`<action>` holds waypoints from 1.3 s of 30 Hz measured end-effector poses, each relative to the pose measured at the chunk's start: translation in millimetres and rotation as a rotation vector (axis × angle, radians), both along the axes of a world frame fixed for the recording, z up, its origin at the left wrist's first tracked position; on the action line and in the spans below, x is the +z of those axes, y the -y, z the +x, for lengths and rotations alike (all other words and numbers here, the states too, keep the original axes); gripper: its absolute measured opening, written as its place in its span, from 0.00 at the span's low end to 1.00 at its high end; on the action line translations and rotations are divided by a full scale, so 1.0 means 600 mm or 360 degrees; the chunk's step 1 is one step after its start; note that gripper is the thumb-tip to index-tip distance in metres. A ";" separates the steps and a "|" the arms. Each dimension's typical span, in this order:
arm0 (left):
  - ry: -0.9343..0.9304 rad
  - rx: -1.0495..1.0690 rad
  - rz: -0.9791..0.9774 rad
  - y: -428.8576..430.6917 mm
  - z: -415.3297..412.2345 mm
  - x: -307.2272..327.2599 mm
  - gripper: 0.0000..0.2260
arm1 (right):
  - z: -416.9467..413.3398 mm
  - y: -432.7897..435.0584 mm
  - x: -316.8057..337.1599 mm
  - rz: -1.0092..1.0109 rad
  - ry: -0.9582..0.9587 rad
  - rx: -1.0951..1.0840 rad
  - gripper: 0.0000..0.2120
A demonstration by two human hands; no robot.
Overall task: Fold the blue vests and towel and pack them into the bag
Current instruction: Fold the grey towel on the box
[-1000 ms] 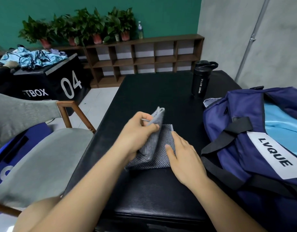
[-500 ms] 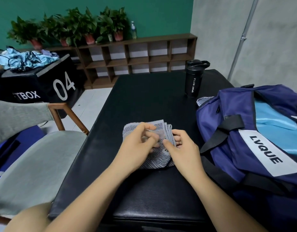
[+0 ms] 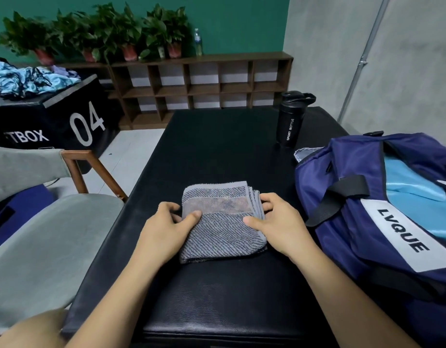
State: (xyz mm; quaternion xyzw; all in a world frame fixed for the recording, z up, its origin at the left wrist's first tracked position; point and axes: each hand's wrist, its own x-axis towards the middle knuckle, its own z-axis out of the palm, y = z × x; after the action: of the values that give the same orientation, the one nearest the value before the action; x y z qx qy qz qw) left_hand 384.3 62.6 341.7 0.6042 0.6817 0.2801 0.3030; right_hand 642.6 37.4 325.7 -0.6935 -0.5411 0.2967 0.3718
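left hand (image 3: 164,232) pinches towel (image 3: 223,238) at left edge | right hand (image 3: 279,223) pinches right edge

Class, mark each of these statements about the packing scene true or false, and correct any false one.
1. The folded towel lies on the black table. True.
2. Both hands grip the towel: left hand at its left edge, right hand at its right edge. True.
3. The towel is inside the bag. False: it lies on the table, left of the blue bag.
4. The bag is zipped shut. False: it gapes open, showing light blue fabric inside.
5. A black sport bottle stands upright on the table. True.
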 end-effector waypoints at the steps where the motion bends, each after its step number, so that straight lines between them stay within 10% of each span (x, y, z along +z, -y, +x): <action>1: 0.0058 -0.0005 -0.0051 0.001 -0.002 0.002 0.22 | -0.001 0.002 -0.003 0.0007 -0.0023 0.0000 0.27; 10: 0.1235 -0.0296 -0.0483 0.015 0.006 0.032 0.20 | -0.003 0.006 0.016 -0.0072 -0.0168 0.0090 0.25; 20: 0.1437 -0.0657 -0.0361 0.044 0.043 0.174 0.20 | 0.008 0.059 0.125 -0.0113 -0.1492 0.0356 0.20; 30: 0.1853 -0.0799 -0.0525 0.062 0.214 0.261 0.20 | 0.165 0.160 0.296 0.0504 -0.1130 0.0076 0.24; 39: 0.1364 -0.1265 -0.0457 0.063 0.445 0.234 0.16 | 0.389 0.235 0.333 0.0634 -0.0695 -0.0318 0.25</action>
State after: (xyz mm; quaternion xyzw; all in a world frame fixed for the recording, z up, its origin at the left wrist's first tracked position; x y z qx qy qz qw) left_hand 651.0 24.8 481.9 0.5990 0.2516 0.2691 0.7110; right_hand 876.0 -103.5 525.3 -0.5765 -0.4251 0.2889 0.6352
